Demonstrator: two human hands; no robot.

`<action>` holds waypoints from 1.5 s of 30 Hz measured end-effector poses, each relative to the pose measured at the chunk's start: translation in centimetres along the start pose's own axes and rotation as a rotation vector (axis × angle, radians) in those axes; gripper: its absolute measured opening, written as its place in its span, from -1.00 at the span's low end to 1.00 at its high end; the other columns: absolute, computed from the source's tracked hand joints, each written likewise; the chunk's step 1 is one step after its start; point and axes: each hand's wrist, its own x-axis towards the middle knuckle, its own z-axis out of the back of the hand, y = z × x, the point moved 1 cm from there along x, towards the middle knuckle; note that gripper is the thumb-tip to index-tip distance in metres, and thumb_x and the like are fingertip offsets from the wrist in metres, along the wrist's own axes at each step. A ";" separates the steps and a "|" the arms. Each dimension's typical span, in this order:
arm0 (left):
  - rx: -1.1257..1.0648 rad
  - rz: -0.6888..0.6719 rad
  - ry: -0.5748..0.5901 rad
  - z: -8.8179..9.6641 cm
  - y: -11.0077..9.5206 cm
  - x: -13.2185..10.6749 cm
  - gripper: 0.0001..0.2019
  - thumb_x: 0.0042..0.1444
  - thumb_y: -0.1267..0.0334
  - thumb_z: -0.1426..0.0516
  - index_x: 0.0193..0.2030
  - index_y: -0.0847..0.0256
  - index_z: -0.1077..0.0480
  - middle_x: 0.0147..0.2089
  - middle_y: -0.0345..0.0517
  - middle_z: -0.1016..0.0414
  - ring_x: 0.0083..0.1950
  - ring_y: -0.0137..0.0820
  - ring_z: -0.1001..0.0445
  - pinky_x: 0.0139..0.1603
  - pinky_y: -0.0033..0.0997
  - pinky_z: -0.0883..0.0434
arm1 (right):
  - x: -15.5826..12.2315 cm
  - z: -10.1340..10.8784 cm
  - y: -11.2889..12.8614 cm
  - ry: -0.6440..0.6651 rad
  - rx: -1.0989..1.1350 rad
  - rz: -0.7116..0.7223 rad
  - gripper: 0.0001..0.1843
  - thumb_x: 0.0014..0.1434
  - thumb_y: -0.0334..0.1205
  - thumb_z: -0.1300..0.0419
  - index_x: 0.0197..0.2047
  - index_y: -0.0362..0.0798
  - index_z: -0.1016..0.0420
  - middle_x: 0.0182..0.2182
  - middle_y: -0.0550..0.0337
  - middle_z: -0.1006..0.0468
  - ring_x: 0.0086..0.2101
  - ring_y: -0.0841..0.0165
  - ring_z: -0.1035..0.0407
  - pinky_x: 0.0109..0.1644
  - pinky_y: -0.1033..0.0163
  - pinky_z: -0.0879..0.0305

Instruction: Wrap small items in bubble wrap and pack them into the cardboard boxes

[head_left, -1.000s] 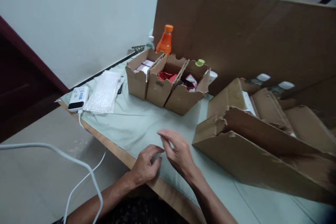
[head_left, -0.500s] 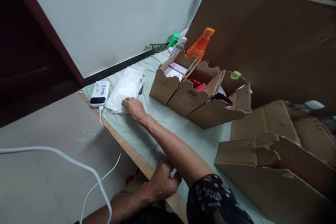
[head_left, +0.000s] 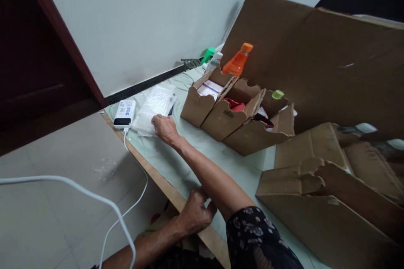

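My right hand [head_left: 164, 128] reaches far to the left across the table. Its fingers curl over the near edge of a stack of bubble wrap sheets [head_left: 154, 105]. A white power bank [head_left: 124, 113] with a white cable [head_left: 135, 185] lies just left of the wrap. My left hand [head_left: 195, 215] rests at the table's wooden front edge [head_left: 158, 178], curled into a loose fist. Whether it holds anything is hidden.
Three open cardboard trays [head_left: 235, 119] with packets stand mid-table, with an orange bottle [head_left: 236, 61] and a smaller bottle [head_left: 214, 59] behind them. A big cardboard sheet [head_left: 315, 63] leans at the back. Torn cardboard boxes [head_left: 318, 201] lie at right. A green cloth [head_left: 189, 151] covers the table.
A second ago both hands were together near the front edge. My right arm then stretched left to the bubble wrap and stays there; my left hand closed at the edge. The view swung left.
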 end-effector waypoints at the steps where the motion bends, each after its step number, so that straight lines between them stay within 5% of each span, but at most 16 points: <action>1: -0.012 0.009 -0.016 0.1 0.0 0.0 -0.72 0.02 0.49 -0.20 -0.15 0.16 -0.62 -0.08 -0.04 -0.67 0.02 -0.13 -0.57 0.13 -0.19 -0.46 | -0.5 1.0 -0.3 -0.032 0.005 -0.016 -0.69 0.46 -0.32 0.06 0.01 -0.07 -0.52 0.04 0.04 -0.61 -0.02 0.20 -0.47 0.02 0.10 -0.20; 5: -0.139 0.077 -0.100 0.8 0.1 0.1 -0.78 0.08 0.33 -0.26 -0.10 0.20 -0.59 -0.15 0.01 -0.63 -0.07 -0.20 -0.56 0.06 -0.21 -0.47 | -4.8 5.4 -2.6 -0.262 0.118 -0.019 -0.73 0.47 -0.30 0.03 -0.02 -0.03 -0.50 0.14 0.07 -0.57 0.08 0.22 -0.43 0.08 0.11 -0.17; 8: -0.331 0.146 -0.131 2.0 -0.4 0.7 -0.60 0.24 0.03 -0.15 0.11 0.21 -0.50 0.05 0.12 -0.60 0.05 -0.15 -0.57 0.10 -0.12 -0.48 | -11.1 8.0 -4.4 -0.407 0.224 0.060 -0.77 0.45 -0.32 -0.01 -0.11 -0.03 -0.51 0.08 0.04 -0.61 0.06 0.23 -0.45 0.05 0.13 -0.21; 12: -0.900 0.360 -0.185 3.8 -2.8 1.5 -0.36 0.14 -0.31 -0.13 0.04 0.25 -0.52 0.07 0.19 -0.59 0.21 -0.02 -0.50 0.27 0.10 -0.38 | -21.8 8.9 -5.7 -0.388 0.284 0.097 -0.77 0.45 -0.31 -0.01 -0.12 -0.01 -0.49 0.07 0.01 -0.61 0.02 0.25 -0.45 0.06 0.10 -0.27; 14: -1.008 0.416 -0.206 4.4 -3.9 1.7 -0.26 0.09 -0.40 -0.12 0.07 0.27 -0.49 0.08 0.21 -0.57 0.25 0.00 -0.46 0.28 0.12 -0.39 | -27.0 8.6 -5.8 -0.310 0.302 0.067 -0.78 0.44 -0.34 -0.02 -0.13 0.00 -0.50 0.11 0.01 -0.57 0.05 0.25 -0.43 0.10 0.08 -0.30; 17: -0.886 0.571 -0.232 4.0 -4.3 1.9 -0.31 0.14 -0.28 -0.14 0.12 0.33 -0.42 0.08 0.24 -0.56 0.16 -0.07 -0.52 0.16 -0.01 -0.50 | -34.1 7.9 -5.9 -0.219 0.315 -0.010 -0.76 0.41 -0.38 -0.04 -0.16 0.01 -0.53 0.19 0.01 -0.52 0.15 0.22 -0.38 0.18 0.01 -0.30; 22: -0.613 0.806 -0.196 0.3 -2.8 1.0 -0.82 0.12 0.34 -0.21 -0.11 0.25 -0.44 -0.15 0.01 -0.61 -0.17 -0.31 -0.60 -0.10 -0.25 -0.58 | -42.6 6.8 -5.9 -0.218 0.329 -0.197 -0.75 0.40 -0.38 -0.08 -0.18 0.01 -0.58 0.22 0.01 -0.48 0.22 0.17 -0.34 0.24 -0.07 -0.29; 31: -0.399 0.917 -0.012 -5.8 -2.4 -2.4 -0.69 -0.06 0.37 -0.37 -0.13 0.28 -0.51 -0.18 -0.02 -0.66 -0.26 -0.30 -0.61 -0.30 -0.35 -0.57 | -48.9 5.5 -4.5 -0.282 0.495 -0.270 -0.77 0.40 -0.32 -0.13 -0.19 0.03 -0.63 0.22 0.04 -0.51 0.23 0.21 -0.36 0.27 -0.07 -0.29; 40: -0.385 0.859 -0.152 -7.4 -1.8 -1.0 -0.83 -0.17 0.47 -0.31 -0.39 0.25 -0.47 -0.39 -0.24 -0.60 -0.40 -0.50 -0.54 -0.32 -0.53 -0.54 | -52.8 7.7 -3.7 -0.230 0.523 -0.201 -0.75 0.38 -0.39 -0.11 -0.22 0.01 -0.61 0.25 0.07 -0.48 0.29 0.23 -0.29 0.34 -0.02 -0.25; 45: -0.277 0.823 -0.133 -7.4 -2.3 -1.3 -0.78 -0.25 0.37 -0.41 -0.51 0.29 -0.44 -0.51 -0.28 -0.50 -0.51 -0.49 -0.47 -0.56 -0.53 -0.45 | -55.0 7.3 -6.0 -0.245 0.202 -0.424 -0.74 0.37 -0.38 -0.09 -0.18 0.01 -0.62 0.26 -0.01 -0.47 0.28 0.11 -0.30 0.28 -0.15 -0.29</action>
